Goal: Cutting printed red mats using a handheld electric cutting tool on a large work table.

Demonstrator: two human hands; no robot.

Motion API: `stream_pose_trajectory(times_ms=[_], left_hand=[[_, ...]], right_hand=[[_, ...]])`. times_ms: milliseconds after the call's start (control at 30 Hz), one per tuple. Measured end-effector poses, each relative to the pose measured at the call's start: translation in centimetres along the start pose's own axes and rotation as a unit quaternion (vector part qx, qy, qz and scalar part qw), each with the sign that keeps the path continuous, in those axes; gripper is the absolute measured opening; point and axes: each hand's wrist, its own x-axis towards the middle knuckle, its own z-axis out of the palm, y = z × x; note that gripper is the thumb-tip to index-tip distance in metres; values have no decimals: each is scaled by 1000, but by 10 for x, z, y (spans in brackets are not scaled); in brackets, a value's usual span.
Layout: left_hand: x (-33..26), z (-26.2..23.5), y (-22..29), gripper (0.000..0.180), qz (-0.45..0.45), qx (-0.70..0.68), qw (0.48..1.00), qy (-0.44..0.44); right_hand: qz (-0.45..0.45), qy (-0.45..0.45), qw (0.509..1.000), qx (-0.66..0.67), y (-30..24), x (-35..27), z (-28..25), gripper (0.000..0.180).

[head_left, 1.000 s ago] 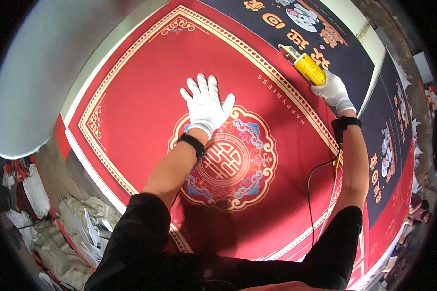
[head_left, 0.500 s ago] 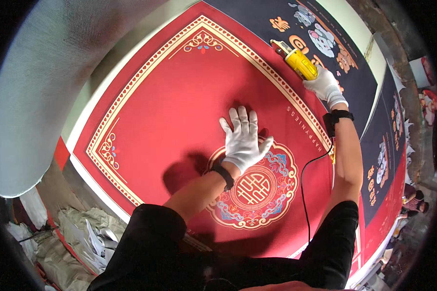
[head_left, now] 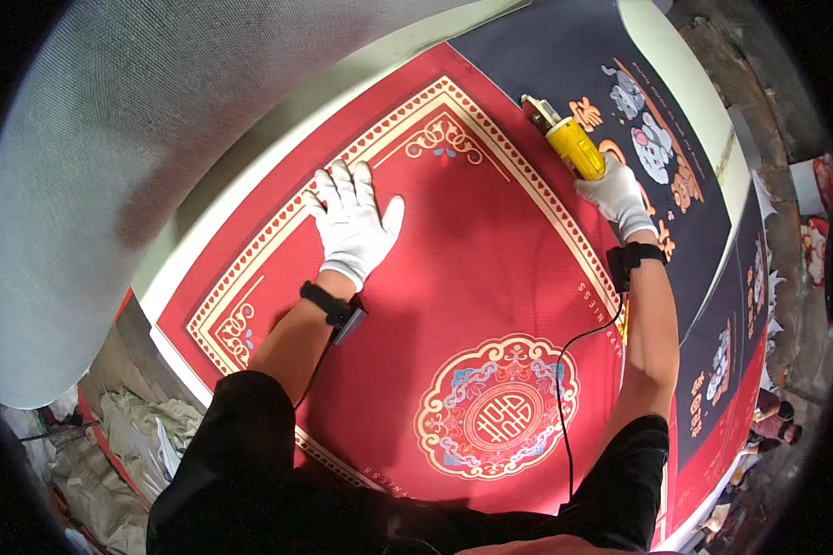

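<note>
A red mat (head_left: 491,277) with a gold border and a round gold-and-blue medallion (head_left: 497,418) lies flat on the white table (head_left: 222,203). My left hand (head_left: 354,225), in a white glove, presses flat on the mat near its far left border, fingers spread. My right hand (head_left: 617,196), also gloved, grips a yellow corded power cutter (head_left: 569,143) at the mat's far right edge, where the red mat meets a dark printed mat (head_left: 565,55). The tool's black cord (head_left: 565,388) runs back along my right forearm.
A grey textured sheet (head_left: 111,139) covers the far left of the table. More dark and red printed mats (head_left: 722,370) continue to the right. Crumpled paper and scraps (head_left: 130,453) lie on the floor at lower left. Dirt floor with clutter lies far right.
My left hand slid off the medallion area to the far left border of the red mat. My right hand kept the cutter at the mat's right edge. The view shifted toward the far end.
</note>
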Motion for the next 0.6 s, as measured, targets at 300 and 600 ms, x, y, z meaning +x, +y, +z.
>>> stream_pose_trajectory(times_ms=[300, 600], left_hand=[[5, -2, 1, 80, -4, -14, 1000, -26], [9, -12, 0, 80, 1, -31, 999, -25]], right_hand=[[-29, -34, 997, 60, -42, 58, 12, 44], [-46, -6, 999, 10, -99, 113, 9, 48]])
